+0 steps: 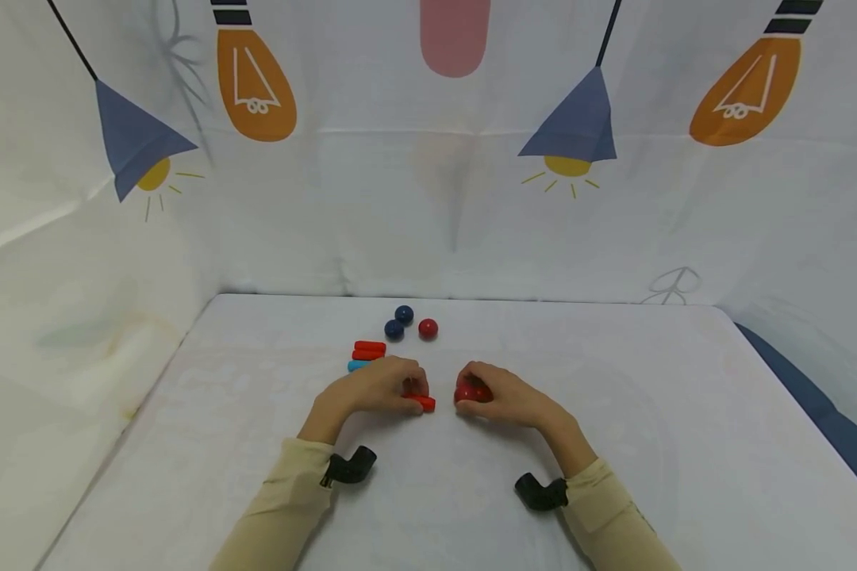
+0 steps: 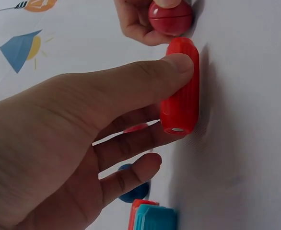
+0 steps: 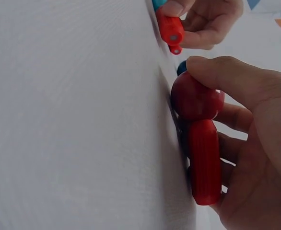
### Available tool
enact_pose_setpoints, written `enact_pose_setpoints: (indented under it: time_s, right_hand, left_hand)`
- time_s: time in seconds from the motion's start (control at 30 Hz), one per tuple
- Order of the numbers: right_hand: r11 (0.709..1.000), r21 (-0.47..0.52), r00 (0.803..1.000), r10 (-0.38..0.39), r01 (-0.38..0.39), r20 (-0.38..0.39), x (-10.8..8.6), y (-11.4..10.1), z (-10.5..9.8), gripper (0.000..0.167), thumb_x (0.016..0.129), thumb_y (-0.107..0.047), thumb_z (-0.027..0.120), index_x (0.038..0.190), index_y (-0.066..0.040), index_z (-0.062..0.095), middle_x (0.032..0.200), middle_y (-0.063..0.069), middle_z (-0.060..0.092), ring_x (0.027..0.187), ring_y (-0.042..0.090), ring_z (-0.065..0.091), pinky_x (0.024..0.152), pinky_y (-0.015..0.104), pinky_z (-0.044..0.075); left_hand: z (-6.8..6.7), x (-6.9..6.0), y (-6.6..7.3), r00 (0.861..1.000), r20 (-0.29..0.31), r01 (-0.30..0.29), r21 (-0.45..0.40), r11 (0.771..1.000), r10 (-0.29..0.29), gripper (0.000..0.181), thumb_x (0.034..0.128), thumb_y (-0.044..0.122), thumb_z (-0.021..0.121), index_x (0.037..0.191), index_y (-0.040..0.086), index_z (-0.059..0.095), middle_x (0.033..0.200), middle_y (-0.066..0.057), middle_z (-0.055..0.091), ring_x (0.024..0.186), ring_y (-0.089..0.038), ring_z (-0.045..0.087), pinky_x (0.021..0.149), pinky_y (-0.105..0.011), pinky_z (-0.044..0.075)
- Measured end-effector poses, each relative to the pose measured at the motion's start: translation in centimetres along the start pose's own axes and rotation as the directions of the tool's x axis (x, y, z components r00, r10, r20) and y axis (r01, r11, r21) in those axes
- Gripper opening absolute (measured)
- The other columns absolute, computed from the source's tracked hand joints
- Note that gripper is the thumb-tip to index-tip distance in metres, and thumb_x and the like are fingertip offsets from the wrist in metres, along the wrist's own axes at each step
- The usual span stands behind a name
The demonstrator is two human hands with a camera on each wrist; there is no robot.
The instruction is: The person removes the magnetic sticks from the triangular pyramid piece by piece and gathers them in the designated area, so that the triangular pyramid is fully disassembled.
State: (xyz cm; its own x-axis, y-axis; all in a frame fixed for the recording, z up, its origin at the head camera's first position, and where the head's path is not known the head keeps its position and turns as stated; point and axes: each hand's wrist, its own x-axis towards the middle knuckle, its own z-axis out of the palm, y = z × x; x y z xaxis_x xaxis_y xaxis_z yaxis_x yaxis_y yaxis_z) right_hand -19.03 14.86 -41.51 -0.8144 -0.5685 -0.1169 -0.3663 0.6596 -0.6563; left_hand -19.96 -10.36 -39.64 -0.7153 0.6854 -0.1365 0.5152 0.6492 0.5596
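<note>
My left hand [image 1: 382,385] pinches a red rod [image 2: 181,108] between thumb and fingers, low over the white table. A small pale metallic disc shows in the rod's end. Facing it, my right hand [image 1: 510,396] grips a red ball [image 3: 196,96] with the thumb on top. Against that ball, a second red rod [image 3: 205,163] lies in line, under the right palm and mostly hidden from the head view. In the head view a narrow gap separates the left rod's tip from the right hand's ball.
Beyond the left hand lie two red rods [image 1: 369,346] and a light blue rod [image 1: 358,366], side by side. Farther back sit two dark blue balls [image 1: 394,329] and another red ball [image 1: 428,328]. A printed white curtain [image 1: 400,214] hangs behind the table [image 1: 186,444].
</note>
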Motion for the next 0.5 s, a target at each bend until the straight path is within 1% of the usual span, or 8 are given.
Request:
enact_pose_setpoints:
  time_s: [0.13, 0.27, 0.47, 0.5]
  right_hand:
    - [1.0, -0.001, 1.0, -0.004, 0.004, -0.004, 0.0, 0.2, 0.0, 0.033, 0.085, -0.035, 0.069, 0.109, -0.02, 0.053, 0.096, -0.006, 0.055, 0.091, 0.013, 0.051, 0.077, 0.028, 0.047]
    - [1.0, -0.007, 1.0, -0.003, 0.003, -0.003, 0.0, 0.2, 0.1, 0.034, 0.084, -0.037, 0.069, 0.109, -0.02, 0.053, 0.096, -0.006, 0.054, 0.091, 0.013, 0.05, 0.077, 0.028, 0.047]
    - [1.0, -0.015, 1.0, 0.014, -0.014, -0.001, 0.0, 0.0, 0.0, 0.036, 0.084, -0.038, 0.069, 0.111, -0.019, 0.053, 0.098, -0.005, 0.054, 0.093, 0.014, 0.05, 0.077, 0.029, 0.047]
    - [1.0, -0.016, 1.0, 0.017, -0.017, -0.001, 0.0, 0.0, 0.0, 0.037, 0.084, -0.038, 0.069, 0.111, -0.019, 0.053, 0.098, -0.005, 0.054, 0.093, 0.014, 0.05, 0.078, 0.029, 0.046]
  left_hand:
    - [-0.3, -0.3, -0.3, 1.0, 0.004, 0.022, -0.007, 1.0, -0.022, 0.012, 0.0822, 0.023, 0.073, 0.09, 0.021, 0.064, 0.083, 0.012, 0.058, 0.081, -0.007, 0.054, 0.075, -0.023, 0.047]
    - [-0.7, -0.6, -0.6, 1.0, 0.004, 0.026, -0.005, 1.0, -0.026, 0.011, 0.0816, 0.021, 0.074, 0.089, 0.021, 0.065, 0.08, 0.011, 0.058, 0.08, -0.009, 0.054, 0.073, -0.023, 0.047]
    - [-1.1, -1.1, -1.0, 1.0, 0.0, 0.002, 0.001, 1.0, -0.002, 0.011, 0.0813, 0.018, 0.074, 0.087, 0.019, 0.064, 0.08, 0.009, 0.058, 0.079, -0.011, 0.054, 0.072, -0.023, 0.046]
    - [-1.2, -1.2, -1.1, 1.0, 0.001, 0.008, -0.002, 1.0, -0.008, 0.011, 0.0811, 0.018, 0.074, 0.087, 0.019, 0.064, 0.08, 0.009, 0.058, 0.079, -0.011, 0.054, 0.073, -0.023, 0.046]
